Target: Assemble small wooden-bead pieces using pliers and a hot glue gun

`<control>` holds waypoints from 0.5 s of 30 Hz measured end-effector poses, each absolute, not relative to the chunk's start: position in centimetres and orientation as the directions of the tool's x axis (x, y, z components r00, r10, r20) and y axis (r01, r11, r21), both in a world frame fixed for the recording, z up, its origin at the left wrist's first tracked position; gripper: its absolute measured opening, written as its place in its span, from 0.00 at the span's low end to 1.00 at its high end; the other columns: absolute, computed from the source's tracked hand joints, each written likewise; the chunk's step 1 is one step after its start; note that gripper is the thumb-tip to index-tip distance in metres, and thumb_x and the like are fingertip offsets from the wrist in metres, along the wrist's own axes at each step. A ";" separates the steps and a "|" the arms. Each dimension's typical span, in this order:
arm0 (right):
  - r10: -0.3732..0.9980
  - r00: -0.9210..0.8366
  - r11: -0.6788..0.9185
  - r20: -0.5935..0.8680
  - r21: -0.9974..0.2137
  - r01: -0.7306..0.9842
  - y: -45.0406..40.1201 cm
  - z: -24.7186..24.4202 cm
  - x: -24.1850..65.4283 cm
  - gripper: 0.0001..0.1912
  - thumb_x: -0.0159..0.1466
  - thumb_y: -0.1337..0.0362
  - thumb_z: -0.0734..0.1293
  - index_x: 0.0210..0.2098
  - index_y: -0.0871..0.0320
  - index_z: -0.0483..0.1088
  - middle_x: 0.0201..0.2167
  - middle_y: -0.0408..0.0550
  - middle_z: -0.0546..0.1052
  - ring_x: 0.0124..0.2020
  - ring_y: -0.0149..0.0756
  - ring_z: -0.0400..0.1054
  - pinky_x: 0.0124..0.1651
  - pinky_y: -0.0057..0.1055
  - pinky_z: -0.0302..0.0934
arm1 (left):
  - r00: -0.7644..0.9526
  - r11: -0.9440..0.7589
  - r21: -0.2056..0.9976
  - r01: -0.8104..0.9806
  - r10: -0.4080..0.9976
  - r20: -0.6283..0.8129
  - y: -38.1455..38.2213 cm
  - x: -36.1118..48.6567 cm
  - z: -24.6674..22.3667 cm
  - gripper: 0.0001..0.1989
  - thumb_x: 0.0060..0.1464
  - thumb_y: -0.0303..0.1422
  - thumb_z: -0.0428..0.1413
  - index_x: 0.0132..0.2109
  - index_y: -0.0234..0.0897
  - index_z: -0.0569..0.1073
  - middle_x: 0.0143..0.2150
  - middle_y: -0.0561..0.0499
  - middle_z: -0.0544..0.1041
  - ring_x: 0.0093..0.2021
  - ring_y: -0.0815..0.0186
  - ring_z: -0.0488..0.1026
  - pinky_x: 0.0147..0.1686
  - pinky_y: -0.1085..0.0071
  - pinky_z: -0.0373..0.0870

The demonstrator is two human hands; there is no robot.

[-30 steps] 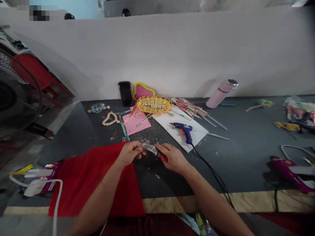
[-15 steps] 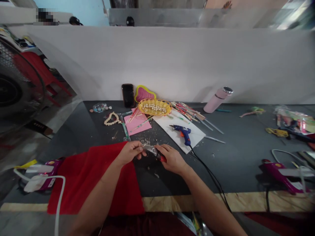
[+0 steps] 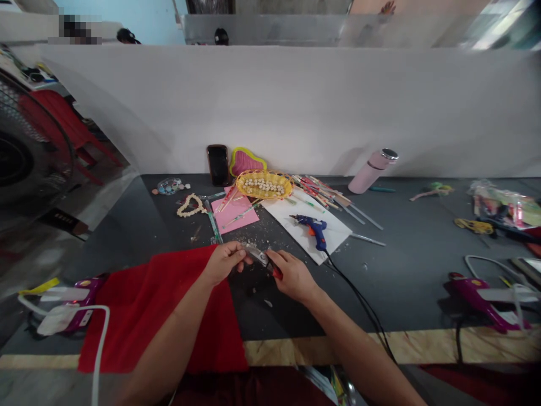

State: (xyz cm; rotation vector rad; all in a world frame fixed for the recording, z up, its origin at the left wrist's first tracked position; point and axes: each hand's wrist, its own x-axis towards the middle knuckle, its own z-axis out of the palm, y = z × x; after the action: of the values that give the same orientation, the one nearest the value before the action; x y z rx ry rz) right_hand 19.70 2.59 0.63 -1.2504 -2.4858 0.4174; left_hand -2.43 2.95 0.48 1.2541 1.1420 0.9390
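My right hand point(image 3: 293, 276) is closed around the red-and-black handles of metal pliers point(image 3: 258, 256), whose silver jaws point left. At the jaws' tip, my left hand point(image 3: 226, 262) is closed in a pinch; what lies between its fingers is too small and hidden to make out. Both hands are just above the dark table, beside a red cloth point(image 3: 164, 299) under the left forearm. Pale crumbs and chips lie around the jaws. Beyond them stands a yellow basket point(image 3: 242, 192) of pale beads, and a heart-shaped string of beads point(image 3: 190, 206) lies to its left.
A blue glue gun point(image 3: 315, 228) rests on white paper point(image 3: 287, 217), its cable running toward the front edge. Thin sticks point(image 3: 323, 192), a pink bottle point(image 3: 367, 175), a phone point(image 3: 218, 164) and pink paper point(image 3: 240, 217) lie near the white partition point(image 3: 270, 107). Purple devices point(image 3: 484, 301) with cords sit at both sides.
The view has shifted very slightly. The pliers and both hands stay almost in place, the jaws still meeting the left fingertips.
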 end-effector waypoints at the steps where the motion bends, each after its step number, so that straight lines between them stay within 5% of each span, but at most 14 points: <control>1: 0.820 -0.551 0.562 0.155 -0.397 0.725 2.6 0.6 19.6 0.26 0.55 0.71 0.61 0.54 0.59 0.61 0.44 0.53 0.71 0.44 0.39 0.65 0.49 0.33 0.61 | 0.193 0.100 0.992 0.079 0.975 -0.114 3.0 -2.3 0.5 0.14 0.52 0.41 0.54 0.32 0.32 0.70 0.29 0.48 0.77 0.20 0.74 0.66 0.22 0.77 0.60; 15: 0.815 -0.550 0.573 0.180 -0.386 0.723 3.1 0.4 19.8 0.29 0.54 0.70 0.62 0.56 0.59 0.59 0.49 0.53 0.69 0.49 0.41 0.63 0.53 0.35 0.58 | -0.124 0.067 0.987 0.145 0.991 -0.049 2.9 -0.9 0.7 0.06 0.45 0.34 0.57 0.28 0.36 0.69 0.21 0.55 0.73 0.22 0.70 0.69 0.25 0.75 0.64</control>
State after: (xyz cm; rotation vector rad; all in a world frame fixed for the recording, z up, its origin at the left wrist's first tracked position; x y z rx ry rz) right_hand 19.83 3.06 0.36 -1.2543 -2.4699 0.3813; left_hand -0.87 2.93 0.73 1.2144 1.4363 1.1788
